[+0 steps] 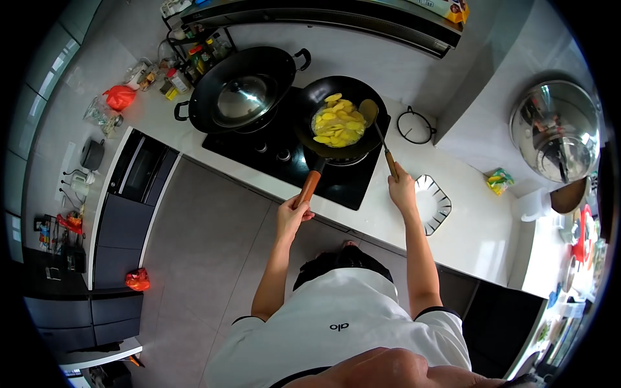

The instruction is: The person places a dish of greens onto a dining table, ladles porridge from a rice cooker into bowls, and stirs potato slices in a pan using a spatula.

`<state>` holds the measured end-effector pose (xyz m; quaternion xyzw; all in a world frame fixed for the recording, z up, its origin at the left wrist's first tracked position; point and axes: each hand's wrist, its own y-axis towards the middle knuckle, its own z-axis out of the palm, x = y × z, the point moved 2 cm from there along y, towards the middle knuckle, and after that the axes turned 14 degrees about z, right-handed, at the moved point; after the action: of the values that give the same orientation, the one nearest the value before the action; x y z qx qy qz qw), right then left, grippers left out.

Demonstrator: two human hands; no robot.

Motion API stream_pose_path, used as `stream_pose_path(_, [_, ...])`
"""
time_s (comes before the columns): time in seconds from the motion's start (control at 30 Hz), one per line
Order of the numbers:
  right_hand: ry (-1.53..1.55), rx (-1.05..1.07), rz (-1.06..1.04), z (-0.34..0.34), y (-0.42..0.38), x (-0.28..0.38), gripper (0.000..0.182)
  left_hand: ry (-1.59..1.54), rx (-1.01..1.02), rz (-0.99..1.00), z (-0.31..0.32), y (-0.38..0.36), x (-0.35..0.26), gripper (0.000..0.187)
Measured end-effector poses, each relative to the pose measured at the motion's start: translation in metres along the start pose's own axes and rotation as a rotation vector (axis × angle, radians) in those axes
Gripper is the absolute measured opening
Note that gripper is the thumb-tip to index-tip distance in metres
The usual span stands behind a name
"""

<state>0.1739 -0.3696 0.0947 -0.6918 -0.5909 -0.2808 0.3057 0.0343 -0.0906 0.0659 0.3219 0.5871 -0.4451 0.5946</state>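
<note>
My left hand (294, 218) is closed round the orange-brown handle of a black wok (312, 97), which sits over the right burner. Yellow slices (339, 123) lie in shallow, bubbling liquid at its bottom; their kind is not clear. My right hand (402, 187) grips the wooden handle of a spatula (383, 139). The spatula's rounded head (369, 111) rests at the wok's right inner side, beside the slices. Close to my right hand, a white plate (435, 205) with a dark-striped rim lies on the counter, partly hidden by my forearm.
A large two-handled wok (207, 87) with a shiny lid (246, 100) stands on the hob (259, 143) at left. A black ring stand (416, 125) and a small colourful packet (499, 182) lie on the right counter. Bottles (200, 58) stand behind the large wok; a range hood (336, 19) hangs above.
</note>
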Motion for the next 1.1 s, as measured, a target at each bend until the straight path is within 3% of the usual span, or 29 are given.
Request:
stream_pose_path(0.1, [0.065, 0.161, 0.142, 0.012, 0.010, -0.017, 0.046, -0.004, -0.003, -0.003, 0.000, 0.000, -0.003, 0.031])
stream_pose_path(0.2, [0.386, 0.442, 0.453, -0.007, -0.011, 0.023, 0.046, -0.012, -0.004, 0.000, -0.001, 0.001, -0.001, 0.031])
stream_pose_path(0.43, [0.624, 0.745, 0.542, 0.005, -0.007, 0.020, 0.051, -0.015, 0.015, 0.003, 0.000, 0.000, 0.001, 0.030])
stream_pose_path(0.57, [0.548, 0.644, 0.410, 0.019, -0.016, 0.033, 0.054, -0.010, 0.015, -0.005, 0.000, -0.001, -0.002, 0.030])
stream_pose_path(0.67, [0.271, 0.491, 0.198, 0.032, -0.008, 0.036, 0.057, -0.016, 0.016, 0.003, 0.000, -0.002, -0.003, 0.030])
stream_pose_path(0.77, [-0.011, 0.127, -0.230, 0.055, 0.009, 0.019, 0.056, -0.007, 0.022, -0.006, -0.001, -0.002, -0.002, 0.030])
stream_pose_path(1.1, [-0.100, -0.037, -0.205, 0.000, 0.008, 0.035, 0.053, -0.043, 0.013, -0.016, -0.002, -0.002, 0.005, 0.033])
